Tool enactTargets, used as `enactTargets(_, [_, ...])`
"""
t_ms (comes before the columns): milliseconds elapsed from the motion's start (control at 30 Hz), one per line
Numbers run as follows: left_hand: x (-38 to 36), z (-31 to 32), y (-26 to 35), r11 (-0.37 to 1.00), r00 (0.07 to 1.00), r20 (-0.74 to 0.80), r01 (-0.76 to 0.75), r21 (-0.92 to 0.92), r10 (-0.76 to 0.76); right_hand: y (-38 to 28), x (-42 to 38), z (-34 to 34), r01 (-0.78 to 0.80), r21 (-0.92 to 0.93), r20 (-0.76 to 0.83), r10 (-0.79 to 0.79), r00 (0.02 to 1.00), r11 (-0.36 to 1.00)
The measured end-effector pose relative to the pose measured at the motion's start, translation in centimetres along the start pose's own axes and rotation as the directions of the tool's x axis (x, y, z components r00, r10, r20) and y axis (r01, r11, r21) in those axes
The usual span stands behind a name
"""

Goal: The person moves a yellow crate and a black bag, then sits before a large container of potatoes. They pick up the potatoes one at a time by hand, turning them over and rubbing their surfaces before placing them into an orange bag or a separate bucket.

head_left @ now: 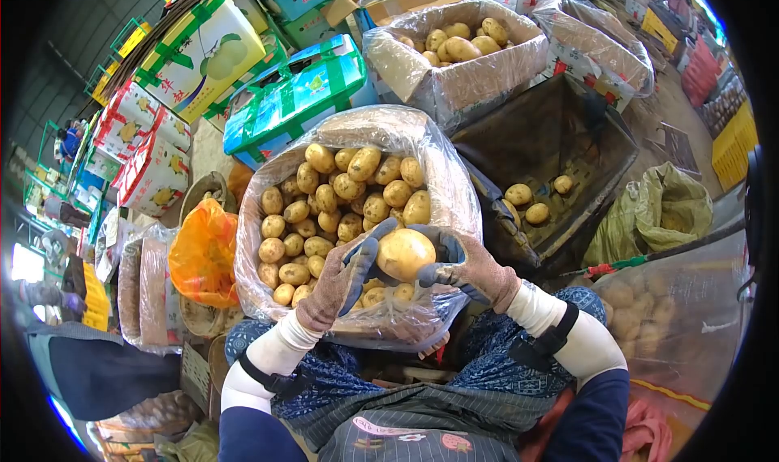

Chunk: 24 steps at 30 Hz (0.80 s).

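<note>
A large pale potato (406, 256) is held up between my two gloved hands, above the near part of a plastic-lined box (406, 121) of potatoes. My left hand (347, 269), in a brown and blue-grey glove, curls round the potato's left side. On its right side, the fingers of my right hand (464, 266) close on it in a matching glove. Below and beyond the hands, many smaller yellow potatoes (329, 198) fill the box. Part of that pile is hidden by my hands.
Right of the box stands a dark bin (560, 121) with several potatoes in it. Behind is another lined carton (487, 77) of potatoes. An orange bag (203, 251) lies at left, a green sack (653, 219) at right. Blue taped cartons (296, 97) stand at back left.
</note>
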State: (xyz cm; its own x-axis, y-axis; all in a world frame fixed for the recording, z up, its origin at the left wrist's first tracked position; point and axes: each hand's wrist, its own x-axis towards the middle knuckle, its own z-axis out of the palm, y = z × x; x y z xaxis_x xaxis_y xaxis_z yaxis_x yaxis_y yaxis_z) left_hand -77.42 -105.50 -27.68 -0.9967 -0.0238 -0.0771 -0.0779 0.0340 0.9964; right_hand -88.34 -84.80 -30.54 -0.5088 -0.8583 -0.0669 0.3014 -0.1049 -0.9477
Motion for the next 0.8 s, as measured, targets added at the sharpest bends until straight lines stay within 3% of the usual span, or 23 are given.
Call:
enactTargets(167, [0.0, 0.3, 0.3, 0.999, 0.999, -0.042, 0.011, -0.035, -0.012, -0.3, 0.1, 0.2, -0.080, 0.121, 0.037, 0.076, 0.996, 0.989])
enactTargets(433, [-0.1, 0.5, 0.4, 0.982, 0.993, -0.046, 0.103, -0.160, -0.111, -0.5, 0.0, 0.5, -0.130, 0.118, 0.025, 0.128, 0.991, 0.984])
enactTargets(500, [-0.1, 0.9, -0.1, 1.000, 1.000, -0.019, -0.016, -0.012, 0.016, -0.1, 0.0, 0.7, -0.132, 0.139, 0.027, 0.130, 0.991, 0.981])
enactTargets(533, [0.0, 0.9, -0.5, 1.000, 1.000, -0.021, -0.016, -0.012, 0.016, 0.6, 0.0, 0.9, -0.080, 0.095, -0.014, 0.082, 0.997, 0.992])
enactTargets(600, [-0.1, 1.1, -1.5, 0.969, 0.985, -0.103, -0.110, 0.220, 0.135, 1.7, 0.2, 1.3, -0.032, 0.048, -0.046, 0.035, 0.998, 0.998])
enactTargets(667, [-0.2, 1.6, -1.6, 0.987, 0.982, -0.157, -0.085, 0.136, 0.107, 2.3, 0.3, 1.6, 0.099, -0.097, -0.078, -0.107, 0.991, 0.990])
enactTargets(733, [0.0, 1.9, -1.6, 0.959, 0.937, -0.265, -0.166, 0.230, 0.226, 2.4, 0.2, 2.2, 0.123, -0.090, -0.086, -0.131, 0.988, 0.988])
enactTargets(800, [-0.2, 1.7, -0.3, 0.977, 0.953, -0.264, -0.101, 0.187, 0.149, 2.1, 0.1, 2.4, 0.144, -0.083, -0.090, -0.152, 0.984, 0.986])
